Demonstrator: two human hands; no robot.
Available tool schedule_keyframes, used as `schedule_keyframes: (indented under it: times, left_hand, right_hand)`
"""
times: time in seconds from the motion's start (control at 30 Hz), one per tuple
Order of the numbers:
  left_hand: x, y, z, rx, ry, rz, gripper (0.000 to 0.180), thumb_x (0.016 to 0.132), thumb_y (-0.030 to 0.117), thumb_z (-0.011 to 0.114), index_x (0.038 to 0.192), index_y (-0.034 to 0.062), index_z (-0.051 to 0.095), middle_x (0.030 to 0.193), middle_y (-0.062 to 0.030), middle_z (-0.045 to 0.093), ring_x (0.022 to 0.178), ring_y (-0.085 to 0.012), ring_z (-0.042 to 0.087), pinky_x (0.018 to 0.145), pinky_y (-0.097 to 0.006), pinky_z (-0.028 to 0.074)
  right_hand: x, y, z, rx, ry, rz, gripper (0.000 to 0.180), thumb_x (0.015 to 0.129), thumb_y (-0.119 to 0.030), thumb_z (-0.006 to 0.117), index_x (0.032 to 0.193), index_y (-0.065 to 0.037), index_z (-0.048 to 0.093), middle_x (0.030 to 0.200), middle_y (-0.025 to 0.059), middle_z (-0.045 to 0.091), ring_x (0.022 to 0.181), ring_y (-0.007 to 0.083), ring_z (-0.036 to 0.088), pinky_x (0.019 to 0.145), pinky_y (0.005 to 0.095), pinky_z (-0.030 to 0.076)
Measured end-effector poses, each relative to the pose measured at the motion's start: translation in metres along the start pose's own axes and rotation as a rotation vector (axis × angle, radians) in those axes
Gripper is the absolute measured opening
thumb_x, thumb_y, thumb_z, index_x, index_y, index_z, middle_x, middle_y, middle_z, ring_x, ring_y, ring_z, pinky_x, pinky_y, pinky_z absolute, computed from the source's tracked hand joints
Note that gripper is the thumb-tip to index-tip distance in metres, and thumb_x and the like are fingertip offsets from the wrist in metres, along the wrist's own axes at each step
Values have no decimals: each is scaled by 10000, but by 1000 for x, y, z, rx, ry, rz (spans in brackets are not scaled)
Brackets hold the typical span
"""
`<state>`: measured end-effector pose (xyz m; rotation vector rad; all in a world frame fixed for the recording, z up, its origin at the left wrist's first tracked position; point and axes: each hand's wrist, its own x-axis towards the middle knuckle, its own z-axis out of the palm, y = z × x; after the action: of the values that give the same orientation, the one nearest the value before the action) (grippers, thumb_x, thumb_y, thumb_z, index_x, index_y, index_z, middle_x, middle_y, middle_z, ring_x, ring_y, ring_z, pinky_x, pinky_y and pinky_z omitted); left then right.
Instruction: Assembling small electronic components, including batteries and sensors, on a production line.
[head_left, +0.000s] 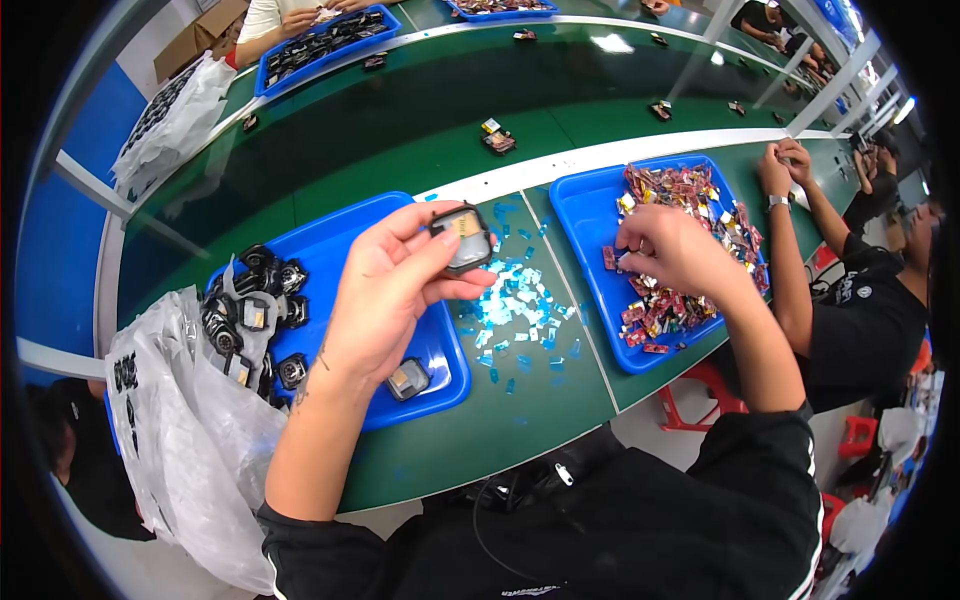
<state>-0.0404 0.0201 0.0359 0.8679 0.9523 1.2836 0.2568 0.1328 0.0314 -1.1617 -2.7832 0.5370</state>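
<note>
My left hand [375, 285] grips a black square watch case [463, 238] between thumb and fingers, its greyish inner side with a tan patch turned up. Over the right blue tray [578, 235], my right hand [685, 250] is closed, thumb and fingertips drawn together; whatever they hold is too small to make out. Beneath it lies a heap of small red circuit boards [668, 185] with silvery and yellow parts. The left blue tray [325, 240] holds several black watch cases [255, 315], and a single case [408, 380] lies near its front right corner.
Small blue film pieces [520, 300] are scattered between the trays. A clear plastic bag [185, 430] drapes over the left tray. Beyond a white rail, small assemblies [497, 138] sit on the green belt [400, 140]. A co-worker's arms [795, 240] are close on the right.
</note>
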Motion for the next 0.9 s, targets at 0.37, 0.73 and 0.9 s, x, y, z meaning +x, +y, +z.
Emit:
schedule_keyframes:
  times: [0.37, 0.73, 0.9]
  left_hand:
    - [-2, -22, 13, 100, -73, -116, 414, 967, 143, 568, 1349, 25, 460, 1072, -135, 650, 838, -174, 677, 720, -271, 572]
    - [-8, -52, 20, 368, -170, -70, 286, 987, 193, 567, 1183, 15, 674, 1046, -50, 598, 887, -109, 599, 729, -249, 520]
    - [-11, -52, 29, 334, -122, 115, 210, 892, 194, 698, 1002, 20, 741, 709, -43, 667, 728, -108, 591, 996, -328, 397]
  right_hand:
    - [-10, -5, 40, -65, 217, 116, 153, 820, -180, 713, 878, -46, 665, 876, 126, 610, 845, 325, 628, 740, 433, 515]
    - [-32, -52, 39, 1143, 308, 228, 63, 921, -66, 618, 930, -12, 648, 804, -17, 621, 713, 38, 549, 619, 192, 427]
    - [-24, -81, 48, 1284, 255, 149, 86, 938, -74, 598, 949, -6, 651, 827, 9, 654, 733, 51, 584, 624, 201, 446]
